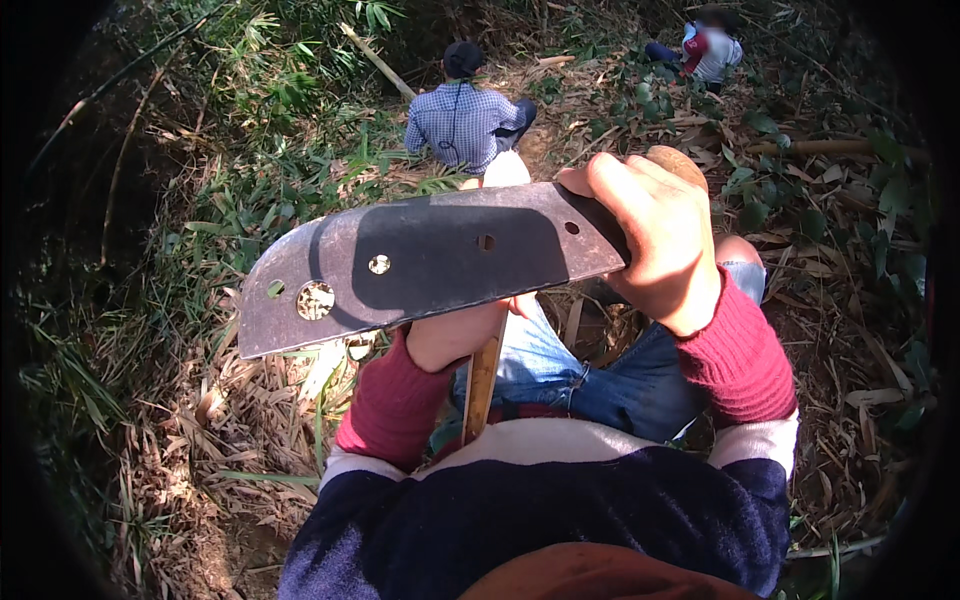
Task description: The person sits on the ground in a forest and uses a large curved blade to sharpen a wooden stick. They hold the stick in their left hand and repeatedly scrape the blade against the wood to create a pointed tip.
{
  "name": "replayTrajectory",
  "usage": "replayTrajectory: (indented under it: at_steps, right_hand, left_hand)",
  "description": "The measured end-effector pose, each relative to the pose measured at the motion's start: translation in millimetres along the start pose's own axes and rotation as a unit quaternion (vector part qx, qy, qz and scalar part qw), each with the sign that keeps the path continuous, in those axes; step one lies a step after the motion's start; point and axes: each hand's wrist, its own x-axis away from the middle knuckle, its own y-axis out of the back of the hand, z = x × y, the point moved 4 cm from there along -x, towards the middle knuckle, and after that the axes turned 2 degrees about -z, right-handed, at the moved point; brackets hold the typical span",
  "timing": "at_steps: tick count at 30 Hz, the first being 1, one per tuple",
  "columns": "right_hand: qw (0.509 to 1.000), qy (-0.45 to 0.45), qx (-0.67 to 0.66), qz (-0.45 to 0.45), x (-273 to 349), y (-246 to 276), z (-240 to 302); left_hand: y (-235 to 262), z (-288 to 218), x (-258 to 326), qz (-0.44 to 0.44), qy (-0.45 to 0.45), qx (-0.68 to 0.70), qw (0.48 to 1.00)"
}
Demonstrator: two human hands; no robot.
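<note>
My right hand [655, 225] is closed around the wooden handle [682, 165] of a broad machete [440, 255]. The wide dark blade lies across in front of me, its tip toward the left, with several round holes through it. Under the blade, my left hand [450, 337] is closed at a split bamboo strip [481, 385]; most of its fingers are hidden by the metal. The strip slants down from that hand toward my waist. A bright pale end [507, 170] shows beyond the blade's far edge; whether it belongs to the strip I cannot tell.
A person in a checked shirt [460, 125] sits ahead with their back to me. Another person [712, 52] sits farther off at the right. Dry bamboo leaves [190, 440] litter the ground, green plants [230, 225] grow at left, and a bamboo pole [830, 148] lies at right.
</note>
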Motion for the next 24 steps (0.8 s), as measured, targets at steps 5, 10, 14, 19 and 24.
replayTrajectory:
  at_steps: [5,10,14,19,24]
  right_hand:
    - [1.0,0.01,0.001,-0.024,3.9,-14.0,6.4]
    - [0.997,-0.021,-0.027,-0.067,11.4,-36.3,-0.1]
    - [0.996,-0.02,-0.018,-0.081,10.9,-49.3,0.3]
    - [0.998,-0.025,-0.025,-0.058,6.9,-77.4,-12.1]
    - [0.999,-0.033,0.006,-0.029,4.1,-102.8,-22.7]
  left_hand:
    - [-0.5,-17.3,-10.1,-0.041,-0.161,-0.258,0.952]
    - [-12.8,-6.8,-9.8,-0.087,0.167,0.351,0.917]
    - [-15.0,12.3,-8.0,-0.083,0.164,0.273,0.944]
    - [-13.1,34.7,-5.6,-0.038,0.215,0.259,0.941]
    - [-10.7,42.2,-9.9,-0.028,0.219,0.294,0.93]
